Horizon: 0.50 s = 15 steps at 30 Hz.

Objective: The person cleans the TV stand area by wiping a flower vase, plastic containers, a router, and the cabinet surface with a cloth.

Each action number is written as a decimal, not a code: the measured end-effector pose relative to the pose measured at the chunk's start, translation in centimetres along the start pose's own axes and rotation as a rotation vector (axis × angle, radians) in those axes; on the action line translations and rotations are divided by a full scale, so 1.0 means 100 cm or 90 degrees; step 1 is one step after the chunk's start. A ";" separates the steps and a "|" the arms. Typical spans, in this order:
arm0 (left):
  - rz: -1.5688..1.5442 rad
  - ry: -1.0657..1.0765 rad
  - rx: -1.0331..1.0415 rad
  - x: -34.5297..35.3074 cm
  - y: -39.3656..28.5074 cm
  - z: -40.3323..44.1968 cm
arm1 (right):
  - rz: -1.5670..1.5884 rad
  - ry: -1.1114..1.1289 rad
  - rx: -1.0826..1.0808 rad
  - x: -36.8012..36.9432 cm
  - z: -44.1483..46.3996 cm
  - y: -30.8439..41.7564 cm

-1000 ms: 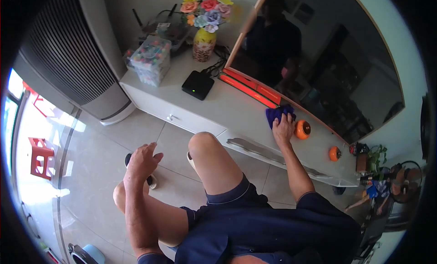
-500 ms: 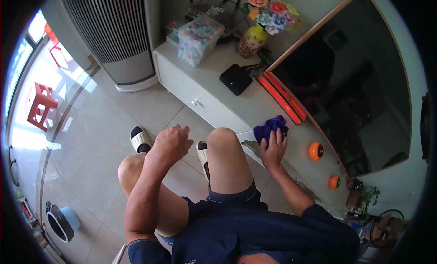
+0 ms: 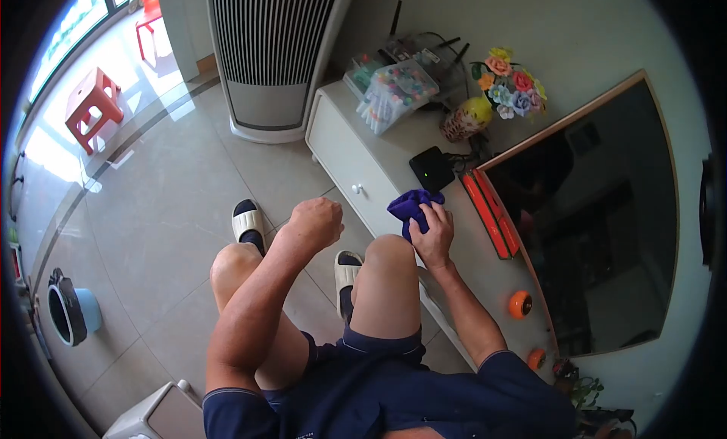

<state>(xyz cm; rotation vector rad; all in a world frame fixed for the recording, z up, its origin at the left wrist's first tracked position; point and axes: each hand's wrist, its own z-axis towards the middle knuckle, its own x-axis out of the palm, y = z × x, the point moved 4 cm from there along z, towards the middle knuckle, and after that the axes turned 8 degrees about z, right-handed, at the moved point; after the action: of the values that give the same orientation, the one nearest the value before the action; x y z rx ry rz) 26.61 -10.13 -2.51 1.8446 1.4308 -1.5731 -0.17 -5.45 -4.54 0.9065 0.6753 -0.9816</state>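
Note:
A crumpled purple cloth [image 3: 413, 209] lies at the front edge of the long white cabinet [image 3: 386, 183], with my right hand [image 3: 434, 236] on it, fingers bent and gripping the fabric. The black set-top box [image 3: 432, 168] with a green light sits just beyond that hand. My left hand [image 3: 316, 221] hovers over the floor in front of my knees, its fingers curled into a loose fist, and nothing shows in it.
On the cabinet stand a box of markers [image 3: 397, 94], a flower vase [image 3: 466, 119], a red box [image 3: 491, 214], orange round objects [image 3: 520, 304] and a large dark screen [image 3: 594, 219]. A tower unit [image 3: 276, 68], red stool [image 3: 93, 107] and bin [image 3: 85, 310] stand on the floor.
My right hand has slid the purple cloth along the cabinet toward the set-top box and the front edge. The left hand's fingers have curled in more. The view has turned.

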 end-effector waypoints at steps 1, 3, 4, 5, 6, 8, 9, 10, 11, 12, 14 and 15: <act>-0.005 -0.010 -0.007 0.000 0.003 0.000 | -0.005 0.020 -0.004 0.002 0.007 0.005; -0.012 -0.028 -0.017 0.001 0.008 0.001 | -0.025 0.060 -0.003 0.010 0.017 0.010; -0.008 -0.034 -0.014 0.002 0.008 0.002 | -0.026 0.064 -0.020 0.013 0.021 0.013; -0.005 -0.039 -0.013 0.002 0.009 0.002 | -0.027 0.068 -0.039 0.016 0.026 0.016; -0.001 -0.044 -0.011 0.002 0.009 0.002 | -0.027 0.073 -0.056 0.019 0.030 0.020; -0.002 -0.029 -0.013 0.002 0.007 0.004 | -0.019 0.084 -0.102 0.026 0.041 0.025; -0.002 -0.022 -0.015 0.001 0.005 0.005 | -0.016 0.098 -0.108 0.031 0.047 0.029; 0.004 -0.025 -0.011 0.001 0.005 0.006 | -0.012 0.112 -0.115 0.036 0.053 0.033; 0.010 -0.030 -0.007 0.002 0.004 0.009 | 0.002 0.120 -0.140 0.042 0.061 0.039; 0.014 -0.033 -0.003 0.004 0.003 0.011 | 0.007 0.109 -0.159 0.054 0.078 0.052; 0.007 -0.036 -0.003 0.005 0.004 0.015 | -0.005 0.142 -0.161 0.067 0.098 0.057; 0.004 -0.039 -0.003 0.004 0.004 0.016 | -0.003 0.142 -0.151 0.067 0.100 0.055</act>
<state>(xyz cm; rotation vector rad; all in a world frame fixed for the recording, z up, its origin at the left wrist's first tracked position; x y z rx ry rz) 25.99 -11.29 -3.56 1.7801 1.4002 -1.6082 8.43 -15.45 -3.48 0.8109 0.9622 -0.7903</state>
